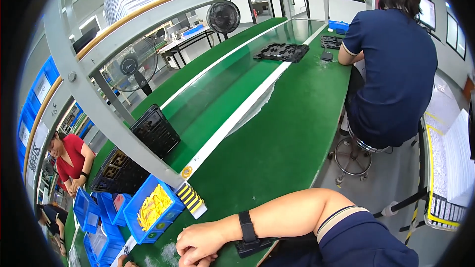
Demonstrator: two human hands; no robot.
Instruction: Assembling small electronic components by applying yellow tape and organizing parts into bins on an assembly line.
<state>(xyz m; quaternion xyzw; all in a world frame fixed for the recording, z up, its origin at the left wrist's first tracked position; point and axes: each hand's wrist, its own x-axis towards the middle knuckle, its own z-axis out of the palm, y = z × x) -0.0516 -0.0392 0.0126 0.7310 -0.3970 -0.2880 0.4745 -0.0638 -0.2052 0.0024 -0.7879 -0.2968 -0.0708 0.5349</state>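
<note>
My right hand (199, 244) is low over the green bench top (272, 153), with its fingers curled inward. Whatever they may hold is hidden under the hand. A black band circles that wrist, and a flat black piece (251, 247) lies beneath it at the bench edge. Of my left hand (129, 263), only a sliver appears at the lower edge, its fingers mostly cut off. Close beyond my right hand stands a blue bin (171, 212) full of small yellow parts (154, 207). Pale scraps (169, 254) are scattered on the bench between the hands.
More blue bins (105, 244) stand at the left. A grey frame post (118, 113) with a striped black-and-yellow foot (191, 200) rises nearby. Black trays (154, 131) lean behind it; another tray (282, 52) lies farther along. A co-worker (391, 69) sits at right; another person (74, 160) is left.
</note>
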